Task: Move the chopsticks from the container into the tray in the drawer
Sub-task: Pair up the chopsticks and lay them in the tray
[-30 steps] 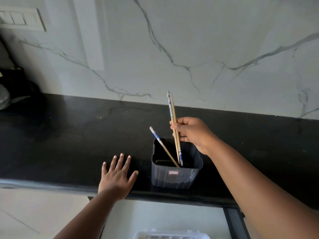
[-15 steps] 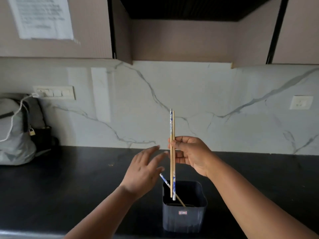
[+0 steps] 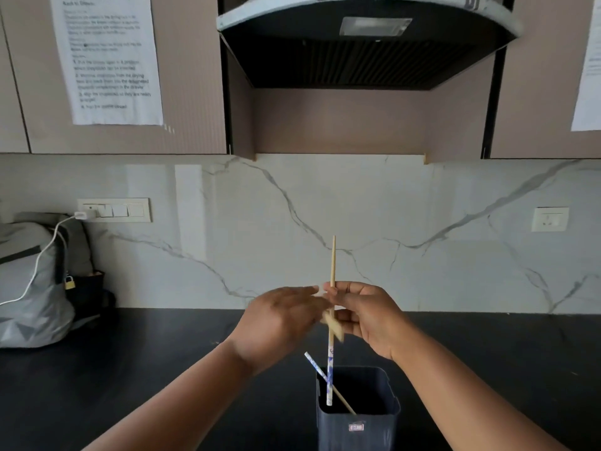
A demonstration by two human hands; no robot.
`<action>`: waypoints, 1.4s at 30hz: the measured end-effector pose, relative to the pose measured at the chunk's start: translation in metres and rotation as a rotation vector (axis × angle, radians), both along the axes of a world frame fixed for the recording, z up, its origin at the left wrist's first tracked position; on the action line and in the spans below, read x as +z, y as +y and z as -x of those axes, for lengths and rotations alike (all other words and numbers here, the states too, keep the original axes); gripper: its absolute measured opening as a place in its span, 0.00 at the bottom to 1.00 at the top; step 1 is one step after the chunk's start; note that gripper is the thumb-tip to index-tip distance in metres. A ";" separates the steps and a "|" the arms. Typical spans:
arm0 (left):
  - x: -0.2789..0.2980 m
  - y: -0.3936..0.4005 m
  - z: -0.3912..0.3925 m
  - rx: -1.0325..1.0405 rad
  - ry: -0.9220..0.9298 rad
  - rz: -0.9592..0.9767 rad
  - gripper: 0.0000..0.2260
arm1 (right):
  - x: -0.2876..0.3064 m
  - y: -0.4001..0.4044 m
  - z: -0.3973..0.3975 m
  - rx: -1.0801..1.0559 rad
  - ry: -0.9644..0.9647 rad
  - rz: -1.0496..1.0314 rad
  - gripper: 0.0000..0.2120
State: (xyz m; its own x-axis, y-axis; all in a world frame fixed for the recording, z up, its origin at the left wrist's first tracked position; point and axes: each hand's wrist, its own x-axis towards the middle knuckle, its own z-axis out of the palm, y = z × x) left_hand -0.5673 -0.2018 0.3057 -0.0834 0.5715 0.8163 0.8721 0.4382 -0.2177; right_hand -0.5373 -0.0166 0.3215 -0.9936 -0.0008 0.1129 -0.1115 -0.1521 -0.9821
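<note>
While right hand (image 3: pixel 364 315) grips chopsticks (image 3: pixel 332 271) above container (image 3: pixel 357 415), left hand (image 3: pixel 279 320), blurred, seemingly loose, meets them; next: carry to drawer tray.

Held chopstick (image 3: pixel 332 320): slim, pale wood with a blue-and-white patterned end, upright, patterned end down over the mouth of the container (image 3: pixel 357 415), pinched at mid-length by the right hand (image 3: pixel 364 315). Second chopstick (image 3: pixel 328 382): same pattern, leaning inside the container, patterned end poking out up and left. Container: dark, square, open-topped, small label on front, standing on the black worktop (image 3: pixel 146 369).
</note>
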 end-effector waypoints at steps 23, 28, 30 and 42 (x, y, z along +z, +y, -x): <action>0.000 0.036 -0.003 -0.006 -1.704 -0.357 0.06 | -0.047 0.009 -0.003 -0.031 -0.034 -0.207 0.03; -0.024 0.044 -0.008 0.023 -1.772 -0.351 0.07 | -0.068 0.019 -0.002 -0.029 -0.093 -0.245 0.04; -0.033 0.046 -0.007 0.048 -1.781 -0.334 0.06 | -0.077 0.021 0.000 -0.029 -0.104 -0.272 0.04; -0.143 0.003 0.006 0.190 -0.682 0.036 0.20 | -0.146 0.038 -0.015 0.164 -0.166 -0.527 0.05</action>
